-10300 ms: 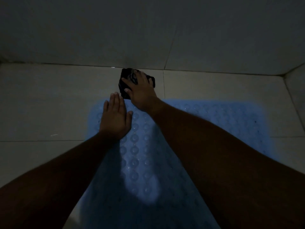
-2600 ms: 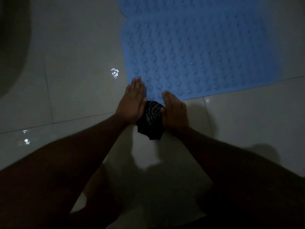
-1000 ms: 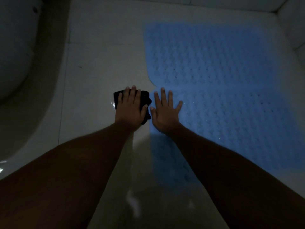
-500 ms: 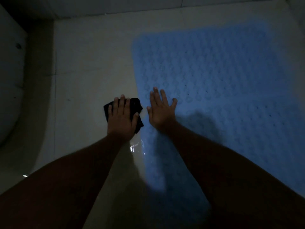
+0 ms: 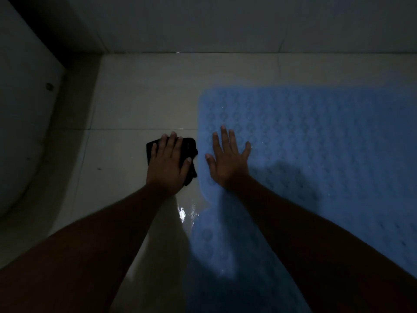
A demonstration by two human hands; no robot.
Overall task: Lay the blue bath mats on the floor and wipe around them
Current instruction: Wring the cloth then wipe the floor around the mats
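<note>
Tiled floor (image 5: 135,105) bears the dark cloth (image 5: 190,146) under the flat left hand (image 5: 168,164), now nearer the wall (image 5: 225,23), while the right hand (image 5: 228,160) stays splayed on the blue mat (image 5: 316,143) alongside.

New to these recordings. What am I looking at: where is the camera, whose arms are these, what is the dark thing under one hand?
No machine: a person works with bare hands, and the one camera sits on their head, looking down along both forearms. The left hand presses flat on a dark cloth on the pale tiled floor. The right hand lies flat, palm down, near the edge of a blue bath mat lying beside the cloth. Neither hand grips anything. A pale curved fixture stands at the left, a wall beyond. The light is dim.
</note>
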